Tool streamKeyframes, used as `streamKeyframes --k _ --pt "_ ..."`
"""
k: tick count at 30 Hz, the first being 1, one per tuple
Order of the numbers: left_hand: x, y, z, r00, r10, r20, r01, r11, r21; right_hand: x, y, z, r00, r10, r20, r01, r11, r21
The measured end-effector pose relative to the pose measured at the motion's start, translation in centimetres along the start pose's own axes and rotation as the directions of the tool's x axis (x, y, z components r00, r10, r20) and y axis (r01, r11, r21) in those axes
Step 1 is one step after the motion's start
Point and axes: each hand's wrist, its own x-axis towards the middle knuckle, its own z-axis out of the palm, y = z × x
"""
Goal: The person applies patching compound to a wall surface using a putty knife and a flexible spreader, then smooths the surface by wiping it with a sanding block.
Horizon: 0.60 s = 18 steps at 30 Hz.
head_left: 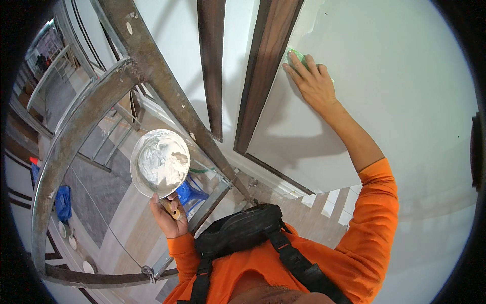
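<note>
My right hand is raised to the white wall panel, its fingers pressing a thin green plastic spreader flat on the surface. Most of the spreader is hidden under the fingers. Dark brown wood trim runs beside it. Low on the left, my left hand grips the near edge of a round white bowl together with a wooden handle that points toward me. White paste coats the inside of the bowl. What the handle's far end looks like is unclear.
A rusty metal scaffold frame rises at my left, with a curved bar sweeping round. Below are a tiled floor, a blue stool-like object and a blue bag. A black bag is strapped across my front.
</note>
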Motion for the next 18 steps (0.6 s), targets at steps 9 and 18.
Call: streamKeyframes --k 9,18 --pt "0.1 0.1 -0.3 1.0 0.01 -0.011 -0.01 1.0 0.029 1.3 -1.8 -2.1 0.976 0.019 0.218 0.016 0.987 -0.157" --pt "0.2 0.2 -0.8 1.0 -0.019 -0.003 0.019 1.0 0.005 -1.1 -0.4 -2.9 0.991 0.12 0.053 -0.128 0.972 0.195"
